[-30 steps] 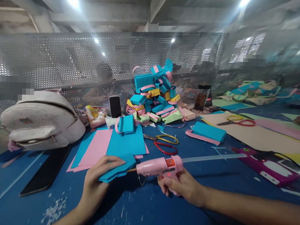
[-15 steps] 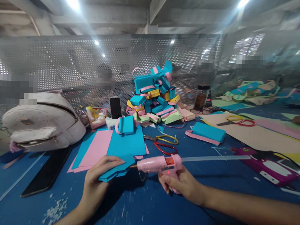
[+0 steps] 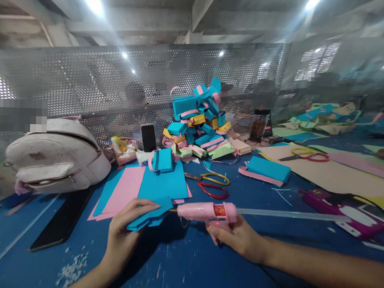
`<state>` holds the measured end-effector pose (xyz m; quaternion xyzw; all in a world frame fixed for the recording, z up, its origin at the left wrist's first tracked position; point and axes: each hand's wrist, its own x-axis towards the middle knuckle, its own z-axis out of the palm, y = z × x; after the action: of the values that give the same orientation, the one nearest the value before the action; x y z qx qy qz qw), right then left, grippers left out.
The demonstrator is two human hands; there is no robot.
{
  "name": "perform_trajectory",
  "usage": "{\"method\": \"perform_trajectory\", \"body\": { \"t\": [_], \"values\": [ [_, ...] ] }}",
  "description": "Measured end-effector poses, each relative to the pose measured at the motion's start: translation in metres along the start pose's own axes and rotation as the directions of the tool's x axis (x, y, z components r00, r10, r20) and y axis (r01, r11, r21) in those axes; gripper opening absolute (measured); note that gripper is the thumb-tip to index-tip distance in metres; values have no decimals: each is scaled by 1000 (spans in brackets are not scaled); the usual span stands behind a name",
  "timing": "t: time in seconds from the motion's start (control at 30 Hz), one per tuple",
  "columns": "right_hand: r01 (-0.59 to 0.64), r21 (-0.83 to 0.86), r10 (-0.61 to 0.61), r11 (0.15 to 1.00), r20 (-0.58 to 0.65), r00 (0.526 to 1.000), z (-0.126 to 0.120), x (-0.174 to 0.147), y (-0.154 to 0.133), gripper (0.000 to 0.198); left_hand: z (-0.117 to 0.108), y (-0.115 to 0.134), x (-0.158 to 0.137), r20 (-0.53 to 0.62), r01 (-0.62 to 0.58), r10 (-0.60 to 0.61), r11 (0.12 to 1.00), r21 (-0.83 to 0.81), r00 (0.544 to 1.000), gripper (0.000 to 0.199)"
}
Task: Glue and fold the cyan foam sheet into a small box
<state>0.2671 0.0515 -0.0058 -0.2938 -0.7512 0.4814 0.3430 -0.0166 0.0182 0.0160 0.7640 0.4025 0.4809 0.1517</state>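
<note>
My left hand (image 3: 128, 223) is closed on a folded piece of blue paper (image 3: 158, 212), its folded edges pointing right. In my right hand (image 3: 236, 236) is a pink hot glue gun (image 3: 199, 212), gripped by its handle, a red light glowing on its side. A long clear glue stick (image 3: 287, 214) juts out of its back to the right. The metal nozzle sits at the right edge of the blue paper; whether it touches cannot be told. Just beyond lie scissors (image 3: 213, 190) with one yellow and one red handle loop.
Blue and pink paper sheets (image 3: 124, 190) lie behind my left hand. A heap of small paper bags (image 3: 202, 123) stands at the back. A white backpack (image 3: 56, 156) and black phone (image 3: 61, 223) are left; a purple power strip (image 3: 347, 214) is right.
The glue gun has tipped to nearly level, its back end and glue stick lowering and shifting slightly right. My left hand and the blue paper have hardly moved.
</note>
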Motion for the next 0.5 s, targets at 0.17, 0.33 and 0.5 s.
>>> {"method": "perform_trajectory", "body": {
  "t": [0.17,0.33,0.5],
  "values": [
    [44,-131,-50,990,-44,998,0,-1,-10,37,0,-1,1,-16,-2,2,1000,-9,1000,30],
    [157,-198,-175,968,-81,981,0,0,-17,36,1,1,3,-40,-7,7,1000,-8,999,29],
    [127,-280,-165,951,-116,979,0,-2,-14,33,0,2,4,-39,5,-5,1000,-8,999,27]
  ]
}}
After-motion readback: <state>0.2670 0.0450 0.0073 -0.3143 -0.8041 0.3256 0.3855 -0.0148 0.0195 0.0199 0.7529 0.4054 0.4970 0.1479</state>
